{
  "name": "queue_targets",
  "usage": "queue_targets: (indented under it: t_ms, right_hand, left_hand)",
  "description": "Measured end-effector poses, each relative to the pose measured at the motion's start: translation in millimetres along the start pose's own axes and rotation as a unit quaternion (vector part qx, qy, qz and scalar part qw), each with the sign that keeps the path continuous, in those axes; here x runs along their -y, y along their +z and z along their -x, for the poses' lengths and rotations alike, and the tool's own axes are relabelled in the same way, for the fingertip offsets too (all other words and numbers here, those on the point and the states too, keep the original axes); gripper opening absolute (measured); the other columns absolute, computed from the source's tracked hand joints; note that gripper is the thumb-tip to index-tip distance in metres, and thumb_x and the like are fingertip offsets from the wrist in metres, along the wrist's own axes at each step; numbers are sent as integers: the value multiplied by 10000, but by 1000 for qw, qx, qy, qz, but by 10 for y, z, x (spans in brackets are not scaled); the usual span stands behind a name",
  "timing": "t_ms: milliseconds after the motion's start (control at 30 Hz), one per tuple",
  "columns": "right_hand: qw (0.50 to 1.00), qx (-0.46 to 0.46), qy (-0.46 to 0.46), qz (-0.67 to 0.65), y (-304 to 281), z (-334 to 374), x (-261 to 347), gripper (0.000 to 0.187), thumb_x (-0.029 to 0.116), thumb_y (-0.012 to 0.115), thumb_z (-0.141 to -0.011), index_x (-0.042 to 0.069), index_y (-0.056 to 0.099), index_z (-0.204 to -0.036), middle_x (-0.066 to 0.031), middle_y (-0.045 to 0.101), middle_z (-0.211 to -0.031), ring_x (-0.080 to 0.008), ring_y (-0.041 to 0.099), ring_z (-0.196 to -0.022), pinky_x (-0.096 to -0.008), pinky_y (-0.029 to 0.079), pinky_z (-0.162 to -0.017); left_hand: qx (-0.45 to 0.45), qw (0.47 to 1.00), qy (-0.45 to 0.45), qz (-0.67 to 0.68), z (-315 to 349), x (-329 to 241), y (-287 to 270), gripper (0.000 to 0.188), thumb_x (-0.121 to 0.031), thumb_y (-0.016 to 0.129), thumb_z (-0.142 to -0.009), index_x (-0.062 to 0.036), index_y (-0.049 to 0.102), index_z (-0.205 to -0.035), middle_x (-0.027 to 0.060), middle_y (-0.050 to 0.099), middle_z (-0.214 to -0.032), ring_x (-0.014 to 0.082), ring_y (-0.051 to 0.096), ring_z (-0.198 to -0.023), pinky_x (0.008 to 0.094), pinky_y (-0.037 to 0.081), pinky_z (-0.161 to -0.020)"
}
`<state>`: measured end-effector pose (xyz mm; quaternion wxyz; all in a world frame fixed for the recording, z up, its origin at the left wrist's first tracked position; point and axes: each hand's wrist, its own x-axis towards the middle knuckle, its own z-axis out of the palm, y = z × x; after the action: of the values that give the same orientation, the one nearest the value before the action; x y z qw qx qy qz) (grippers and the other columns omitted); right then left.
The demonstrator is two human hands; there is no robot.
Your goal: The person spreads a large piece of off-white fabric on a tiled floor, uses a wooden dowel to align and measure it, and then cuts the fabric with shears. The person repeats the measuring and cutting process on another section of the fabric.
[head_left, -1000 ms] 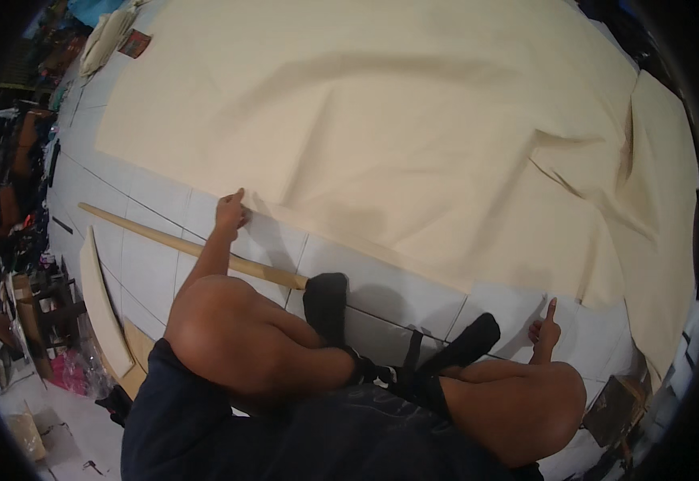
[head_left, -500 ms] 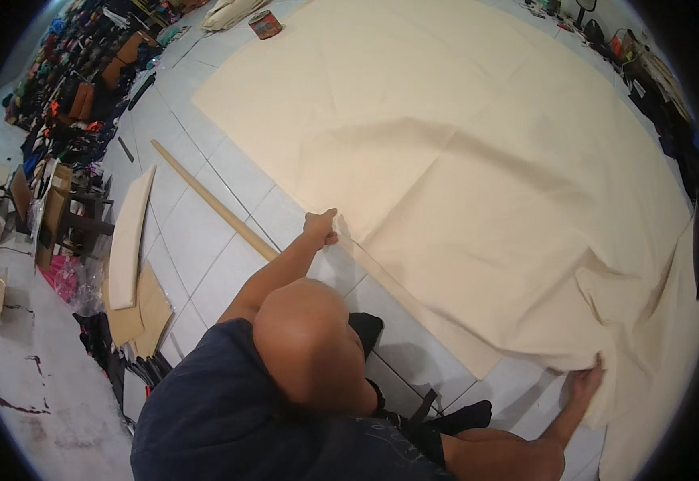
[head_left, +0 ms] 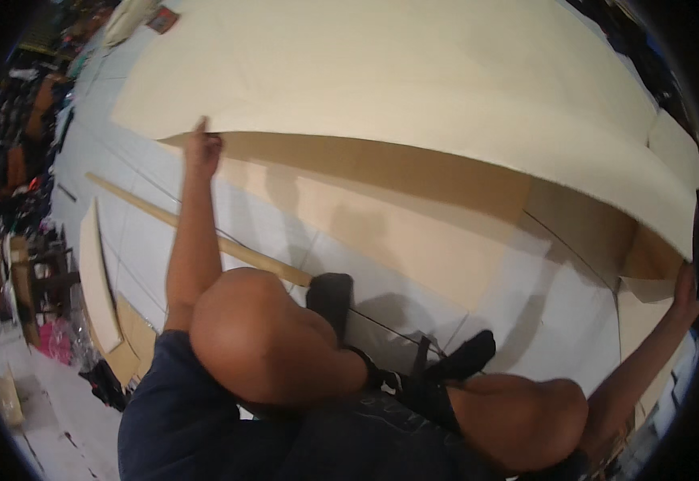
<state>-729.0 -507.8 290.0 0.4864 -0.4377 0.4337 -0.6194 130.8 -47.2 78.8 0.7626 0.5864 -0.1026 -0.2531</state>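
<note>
A large cream fabric sheet (head_left: pixel 381 72) billows up between my two hands, its near edge raised off the floor in a long curve. My left hand (head_left: pixel 203 151) is closed on that edge at the left. Far to the right, my right hand (head_left: pixel 686 293) grips the same edge; its fingers are partly hidden against the dark rim of the picture. Beneath the raised edge, a flat lower layer of cream fabric (head_left: pixel 365 240) lies on the tiles, with shadows across it.
A long tan strip (head_left: pixel 261 260) lies on the white tiled floor (head_left: pixel 277 200) left of my knees. Farther left are a padded cream piece (head_left: pixel 99 272), tan sheets (head_left: pixel 129 317) and piled rolls (head_left: pixel 12 136). A red can (head_left: pixel 162 20) stands at the far left. My black-covered feet (head_left: pixel 466 355) rest near the fabric.
Both hands have raised the sheet's near edge and spread apart, the left away and leftward, the right outward. The wrinkled sheet is now smoother and arched, uncovering more of the lower layer.
</note>
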Motion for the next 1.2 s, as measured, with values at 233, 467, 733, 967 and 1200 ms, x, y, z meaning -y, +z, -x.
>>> queue_targets:
  t_ms: [233,467,733,967,1200]
  right_hand:
    - [951,-155,236,123,-1693,2385,-2356,533,229,712,-901,-55,521,-1309,-154,569,-1303,-311,589,-1148,-486,494,-962]
    - [894,-200,327,233,-1182,3084,-2676,405,237,757,-874,-80,553,-1022,-157,645,-988,-247,659,-808,-385,574,-665]
    - [872,-201,319,311,-1363,3099,-2706,451,327,774,-859,-54,553,-957,-144,640,-920,-218,634,-726,-361,530,-565]
    - [853,-181,350,341,-1381,3134,-2655,394,341,715,-889,-4,527,-919,-127,642,-806,-181,605,-598,-299,500,-500]
    - [875,-182,320,316,-1458,3233,-2499,319,323,687,-901,46,530,-925,-73,628,-744,-167,616,-614,-312,506,-539]
  left_hand:
    - [-51,968,-195,-149,352,847,-289,278,-274,710,-908,-39,573,-849,69,595,-656,133,484,-480,247,393,-449]
    - [-121,916,-223,-309,641,1010,-422,309,-242,746,-871,-14,554,-788,103,601,-653,145,512,-478,265,403,-425]
    - [-102,920,-204,-318,570,1059,-502,320,-229,741,-862,9,541,-786,124,604,-670,168,554,-503,283,455,-445]
    - [-159,903,-182,-355,379,1298,-865,313,-261,717,-889,-11,578,-761,81,587,-649,158,525,-497,294,417,-443]
    - [-194,905,-164,-342,241,1341,-1044,303,-251,694,-915,-41,599,-719,35,559,-610,142,486,-474,301,362,-425]
